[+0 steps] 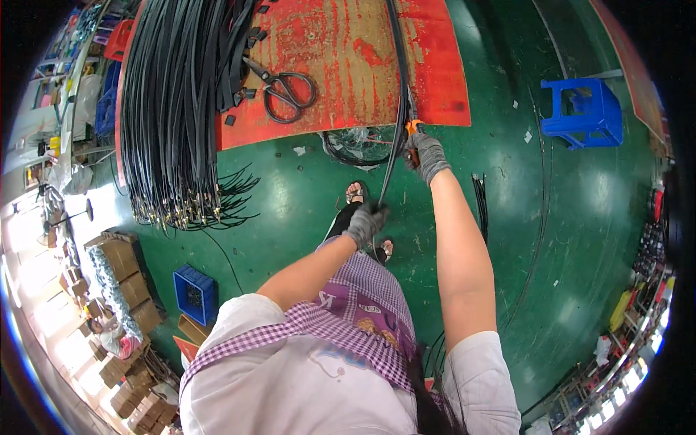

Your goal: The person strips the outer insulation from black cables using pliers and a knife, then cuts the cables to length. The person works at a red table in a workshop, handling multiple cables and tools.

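Tabletop edge (pixel 348 121) near right grip (pixel 428 154)

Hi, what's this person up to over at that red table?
The gloved left hand grips a few black strands below the edge of the red table. The gloved right hand holds an orange-handled tool beside them; whether its blades touch them, I can't tell. To the left on the table, a thick bundle of similar strands hangs over the edge, and black scissors lie next to it.
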Tool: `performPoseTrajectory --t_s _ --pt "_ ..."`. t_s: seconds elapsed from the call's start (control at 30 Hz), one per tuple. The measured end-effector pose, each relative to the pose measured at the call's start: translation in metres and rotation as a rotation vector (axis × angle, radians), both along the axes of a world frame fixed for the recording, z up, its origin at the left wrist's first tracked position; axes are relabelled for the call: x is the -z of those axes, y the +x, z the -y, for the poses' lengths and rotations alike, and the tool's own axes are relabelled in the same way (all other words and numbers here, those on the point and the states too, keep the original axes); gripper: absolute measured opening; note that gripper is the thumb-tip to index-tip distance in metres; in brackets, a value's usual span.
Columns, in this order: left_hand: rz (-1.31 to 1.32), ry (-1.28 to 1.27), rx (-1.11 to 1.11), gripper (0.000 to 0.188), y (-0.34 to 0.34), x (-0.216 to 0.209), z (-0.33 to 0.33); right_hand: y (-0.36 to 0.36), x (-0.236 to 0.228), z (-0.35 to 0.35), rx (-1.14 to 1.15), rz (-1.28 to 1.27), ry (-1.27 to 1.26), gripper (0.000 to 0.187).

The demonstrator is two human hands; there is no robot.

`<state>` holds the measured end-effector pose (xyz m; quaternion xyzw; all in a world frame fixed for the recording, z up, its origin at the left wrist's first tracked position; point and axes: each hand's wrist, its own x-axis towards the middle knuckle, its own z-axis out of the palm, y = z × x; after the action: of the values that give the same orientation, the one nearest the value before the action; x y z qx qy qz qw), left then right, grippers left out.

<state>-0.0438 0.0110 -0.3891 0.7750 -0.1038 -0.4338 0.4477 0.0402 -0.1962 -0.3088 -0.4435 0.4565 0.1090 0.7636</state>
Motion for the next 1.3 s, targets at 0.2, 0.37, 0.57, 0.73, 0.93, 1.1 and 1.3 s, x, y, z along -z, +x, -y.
performPoseTrajectory --t_s 0.2,0.37,0.57,0.73,0.93,1.1,1.3 --pt "-0.157 0.112 -0.017 0.025 0.066 -0.068 0.032 0.005 0.0 0.0 -0.05 -0.074 -0.009 0.008" --pt "0.118 -0.064 -0.067 0.028 -0.017 0.08 -0.02 0.009 -0.009 -0.008 -0.071 -0.006 0.008 0.013" --pt "0.116 0.173 0.079 0.024 0.007 0.034 -0.026 -0.002 0.004 0.003 -0.022 0.001 -0.025 0.014" --pt "0.025 -0.009 -0.126 0.026 0.0 0.114 -0.05 0.002 -0.008 -0.001 -0.035 -0.005 0.005 0.011" --pt "0.16 0.047 -0.07 0.027 0.02 0.086 -0.023 0.001 0.0 0.0 -0.056 -0.012 -0.03 0.01" --pt "-0.058 -0.038 -0.155 0.033 0.082 -0.077 0.034 -0.001 0.002 0.005 -0.075 0.027 0.027 0.008" --pt "0.014 0.009 -0.143 0.038 0.104 -0.077 0.05 0.004 -0.003 0.002 -0.054 -0.018 -0.009 0.007"
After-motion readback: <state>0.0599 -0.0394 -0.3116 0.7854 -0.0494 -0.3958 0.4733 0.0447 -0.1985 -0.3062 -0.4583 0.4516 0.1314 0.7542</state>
